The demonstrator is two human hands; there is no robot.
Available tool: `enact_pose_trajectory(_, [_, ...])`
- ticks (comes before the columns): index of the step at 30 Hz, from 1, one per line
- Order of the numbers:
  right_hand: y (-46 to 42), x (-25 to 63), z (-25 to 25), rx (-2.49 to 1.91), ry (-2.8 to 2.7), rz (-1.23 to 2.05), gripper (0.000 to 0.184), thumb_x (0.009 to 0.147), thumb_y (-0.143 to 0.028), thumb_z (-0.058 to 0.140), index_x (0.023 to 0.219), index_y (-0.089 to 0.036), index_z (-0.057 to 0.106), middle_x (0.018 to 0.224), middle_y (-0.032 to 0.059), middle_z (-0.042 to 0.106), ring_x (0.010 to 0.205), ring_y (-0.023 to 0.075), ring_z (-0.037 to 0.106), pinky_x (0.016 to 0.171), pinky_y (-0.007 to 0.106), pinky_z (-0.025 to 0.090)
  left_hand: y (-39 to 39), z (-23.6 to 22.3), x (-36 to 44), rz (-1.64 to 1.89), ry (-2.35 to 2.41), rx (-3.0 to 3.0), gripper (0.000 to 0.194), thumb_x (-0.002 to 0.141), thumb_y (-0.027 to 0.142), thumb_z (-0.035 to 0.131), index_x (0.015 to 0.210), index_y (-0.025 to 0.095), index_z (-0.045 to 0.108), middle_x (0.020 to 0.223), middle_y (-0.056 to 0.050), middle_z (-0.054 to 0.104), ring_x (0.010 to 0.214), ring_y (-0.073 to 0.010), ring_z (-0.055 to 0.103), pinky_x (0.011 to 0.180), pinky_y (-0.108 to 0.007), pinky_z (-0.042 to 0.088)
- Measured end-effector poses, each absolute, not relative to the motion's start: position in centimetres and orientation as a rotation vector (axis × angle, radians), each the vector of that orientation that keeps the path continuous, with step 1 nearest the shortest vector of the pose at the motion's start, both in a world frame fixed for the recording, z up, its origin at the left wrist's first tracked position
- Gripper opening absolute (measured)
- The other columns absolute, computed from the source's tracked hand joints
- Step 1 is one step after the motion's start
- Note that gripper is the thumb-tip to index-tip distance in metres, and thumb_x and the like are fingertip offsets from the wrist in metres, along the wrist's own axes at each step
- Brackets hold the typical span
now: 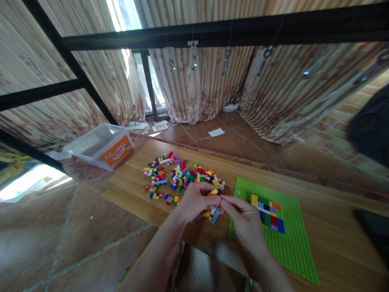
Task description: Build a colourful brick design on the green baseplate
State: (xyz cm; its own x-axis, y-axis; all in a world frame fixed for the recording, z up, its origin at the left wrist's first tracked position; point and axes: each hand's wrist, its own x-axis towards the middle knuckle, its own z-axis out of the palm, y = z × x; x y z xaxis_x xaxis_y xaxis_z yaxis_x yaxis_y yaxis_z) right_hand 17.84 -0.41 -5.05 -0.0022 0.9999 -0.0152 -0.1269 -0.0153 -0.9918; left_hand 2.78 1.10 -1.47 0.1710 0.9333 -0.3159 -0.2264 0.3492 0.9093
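Observation:
My left hand (197, 199) is closed over the front of the brick pile, with a yellow toy brick (214, 192) showing between its thumb and fingers. Against its fingertips comes my right hand (245, 219), thumb and forefinger pinched together. A trace of red shows where the fingertips meet, but what the right hand grips is too small and covered to name. Loose toy bricks (185, 175) of many colours lie behind and left of the hands. To the right, a green baseplate (291, 247) carries a flat multicoloured patch of joined bricks (267, 213); my right hand partly covers its left side.
A wooden tabletop (127, 184) supports the bricks and baseplate. Beyond its left end is a clear plastic bin (91, 148) with an orange label. A dark object (372, 231) is at the right edge. Black metal bars (152, 38) with hanging hooks cross in front of striped curtains (200, 89).

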Motion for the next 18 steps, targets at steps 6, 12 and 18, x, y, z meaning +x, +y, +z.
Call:
enact_pose_trajectory(6, [-0.4, 17.6, -5.4, -1.063, -0.989, 1.425, 0.02, 0.069, -0.038, 0.08, 0.083, -0.023, 0.078, 0.075, 0.0043, 0.077, 0.059, 0.0172, 0.068, 0.059, 0.032, 0.059, 0.9, -1.0, 2.4, 0.969, 1.092, 0.792, 0.04, 0.048, 0.031, 0.09, 0.072, 0.01, 0.066, 0.062, 0.001, 0.063, 0.055, -0.0088, 0.057, 0.058, -0.022, 0.048])
enact_pose_trajectory(12, [-0.3, 17.3, -5.9, -1.154, -1.136, 1.264, 0.024, 0.076, -0.041, 0.074, 0.089, -0.021, 0.077, 0.078, 0.0049, 0.076, 0.065, 0.0182, 0.068, 0.064, 0.034, 0.058, 1.5, -1.6, 1.8, 0.976, 1.121, 0.815, 0.036, 0.052, 0.029, 0.087, 0.075, 0.011, 0.066, 0.064, 0.001, 0.063, 0.057, -0.0097, 0.059, 0.061, -0.023, 0.049])
enact_pose_trajectory(18, [0.2, 16.7, -5.7, -1.233, -1.55, 0.847, 0.019, 0.086, -0.033, 0.062, 0.093, -0.023, 0.076, 0.09, 0.0057, 0.075, 0.08, 0.0191, 0.07, 0.073, 0.032, 0.056, 2.0, -2.5, 0.6, 1.016, 1.3, 1.055, 0.014, 0.068, 0.024, 0.069, 0.065, 0.013, 0.061, 0.058, 0.003, 0.058, 0.054, -0.0084, 0.052, 0.055, -0.02, 0.041])
